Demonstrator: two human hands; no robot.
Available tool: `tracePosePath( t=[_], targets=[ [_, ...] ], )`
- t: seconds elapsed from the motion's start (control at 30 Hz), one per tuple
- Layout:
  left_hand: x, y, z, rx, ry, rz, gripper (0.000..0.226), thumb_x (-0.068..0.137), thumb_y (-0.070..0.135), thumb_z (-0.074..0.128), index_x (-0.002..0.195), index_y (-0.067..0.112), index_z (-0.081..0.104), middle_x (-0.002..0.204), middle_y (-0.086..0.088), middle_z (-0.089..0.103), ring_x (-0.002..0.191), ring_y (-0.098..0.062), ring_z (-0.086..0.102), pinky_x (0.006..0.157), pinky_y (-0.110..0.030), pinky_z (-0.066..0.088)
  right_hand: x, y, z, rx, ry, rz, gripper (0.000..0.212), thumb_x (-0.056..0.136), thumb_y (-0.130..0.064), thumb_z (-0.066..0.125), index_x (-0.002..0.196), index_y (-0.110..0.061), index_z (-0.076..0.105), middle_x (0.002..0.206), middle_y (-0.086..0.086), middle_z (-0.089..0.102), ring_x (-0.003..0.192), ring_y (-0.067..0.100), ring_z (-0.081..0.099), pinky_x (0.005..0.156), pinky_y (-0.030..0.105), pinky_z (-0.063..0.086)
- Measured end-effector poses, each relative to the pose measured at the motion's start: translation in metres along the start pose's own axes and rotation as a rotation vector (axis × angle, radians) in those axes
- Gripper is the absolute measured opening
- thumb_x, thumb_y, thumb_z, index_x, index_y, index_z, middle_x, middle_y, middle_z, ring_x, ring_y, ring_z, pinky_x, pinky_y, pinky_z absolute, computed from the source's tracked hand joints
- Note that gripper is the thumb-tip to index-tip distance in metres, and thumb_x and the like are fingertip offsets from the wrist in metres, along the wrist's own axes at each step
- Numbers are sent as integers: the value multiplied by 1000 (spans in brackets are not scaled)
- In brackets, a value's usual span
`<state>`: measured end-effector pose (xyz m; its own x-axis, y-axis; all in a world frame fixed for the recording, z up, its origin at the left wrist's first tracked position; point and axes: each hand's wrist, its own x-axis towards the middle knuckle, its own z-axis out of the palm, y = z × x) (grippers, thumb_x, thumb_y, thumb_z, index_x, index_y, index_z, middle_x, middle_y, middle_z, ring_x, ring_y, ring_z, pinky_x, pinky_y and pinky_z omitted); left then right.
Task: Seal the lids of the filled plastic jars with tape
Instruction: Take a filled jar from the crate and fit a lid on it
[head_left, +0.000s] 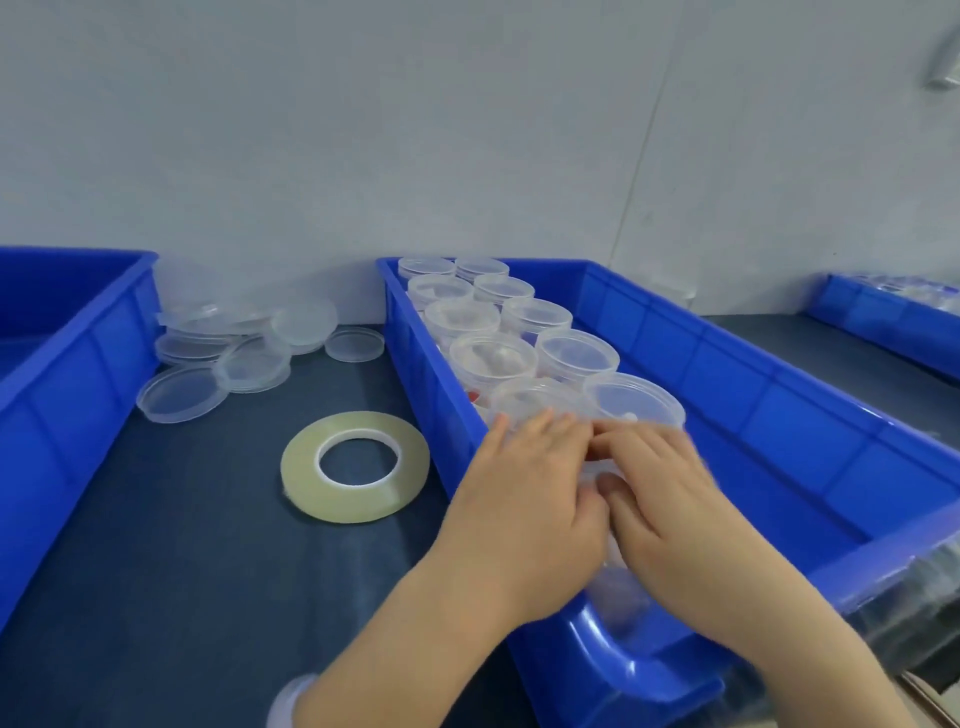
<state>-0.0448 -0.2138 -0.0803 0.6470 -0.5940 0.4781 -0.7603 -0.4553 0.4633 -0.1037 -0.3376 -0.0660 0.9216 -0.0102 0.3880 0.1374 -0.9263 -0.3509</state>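
Note:
Two rows of clear plastic jars (576, 356) with lids stand along the left side of the middle blue bin (779, 415). My left hand (524, 499) and my right hand (670, 499) are pressed together over one clear jar (621, 592) at the bin's near end, fingers wrapped around it. That jar is mostly hidden by the hands. A flat roll of clear tape (355, 466) lies on the dark table, left of the bin and apart from my hands.
A pile of loose clear lids (234, 348) lies at the back between the middle bin and another blue bin (67, 374) on the left. A third blue bin (893, 317) with jars sits at the far right. A pale wall stands behind.

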Motion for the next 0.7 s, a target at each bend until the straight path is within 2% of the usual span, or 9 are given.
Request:
tracePosePath(
  t=[0.07, 0.17, 0.2, 0.23, 0.3, 0.4, 0.5, 0.63, 0.7],
  targets=[
    [-2, -2, -1, 7, -148, -57, 51, 98, 24, 34, 148, 21, 27, 155, 7, 26, 143, -3, 7, 118, -26, -6, 2, -1, -2, 6, -80, -16, 34, 95, -12, 41, 124, -26, 48, 129, -13, 48, 116, -3, 40, 94, 5, 27],
    [-6, 5, -17, -42, -107, -53, 55, 97, 16, 36, 150, 16, 20, 158, 3, 17, 146, -7, 0, 118, -26, -7, 12, -20, -2, -298, -43, -34, 41, 95, -8, 40, 133, -22, 47, 144, -4, 42, 140, 15, 28, 116, 33, 20],
    [-9, 7, -29, -85, -41, -47, 56, 96, 12, 36, 150, 15, 19, 159, 2, 16, 146, -9, 1, 119, -27, -5, 17, -33, 0, -277, 66, -89, 41, 91, -3, 43, 127, -16, 55, 134, 2, 53, 132, 17, 41, 109, 39, 34],
    [-12, 7, -43, -135, 43, -48, 57, 95, 9, 36, 150, 13, 21, 158, 0, 19, 146, -11, 5, 120, -30, -2, 20, -51, 1, -155, 161, -129, 38, 85, -3, 45, 117, -13, 63, 112, 1, 64, 113, 11, 56, 92, 33, 47],
    [-21, 2, -80, -137, 205, -72, 59, 89, 6, 37, 147, 11, 30, 153, -5, 31, 144, -16, 19, 120, -38, 11, 30, -92, 4, 122, 287, -208, 31, 80, -11, 43, 99, -22, 65, 79, -18, 59, 71, -9, 56, 67, 6, 40],
    [-39, -21, -143, 238, 252, -223, 49, 89, 1, 43, 137, 7, 43, 145, -12, 42, 138, -24, 32, 114, -40, 23, 58, -152, 25, 366, 122, -286, 27, 81, 0, 48, 84, -25, 56, 76, -7, 62, 69, 5, 53, 64, 10, 38],
    [-72, -52, -202, 594, 132, -498, 31, 90, 4, 42, 119, 10, 49, 133, -15, 48, 129, -30, 41, 108, -41, 30, 82, -218, 56, 460, -45, -423, 21, 83, 0, 47, 86, -19, 56, 88, 3, 66, 79, 13, 55, 62, 21, 34],
    [-138, -80, -253, 672, 38, -877, 8, 85, 9, 48, 93, 13, 48, 104, -10, 55, 103, -29, 54, 79, -36, 41, 89, -289, 103, 437, -376, -640, 14, 80, -3, 49, 90, -13, 49, 91, 6, 62, 79, 23, 54, 58, 25, 37],
    [-164, -94, -261, 664, -124, -1020, 9, 86, 14, 51, 81, 17, 45, 91, -5, 55, 88, -24, 54, 69, -31, 38, 85, -310, 123, 328, -574, -677, 10, 84, -16, 57, 89, -15, 49, 92, 4, 61, 78, 21, 53, 58, 25, 39]
  ],
)
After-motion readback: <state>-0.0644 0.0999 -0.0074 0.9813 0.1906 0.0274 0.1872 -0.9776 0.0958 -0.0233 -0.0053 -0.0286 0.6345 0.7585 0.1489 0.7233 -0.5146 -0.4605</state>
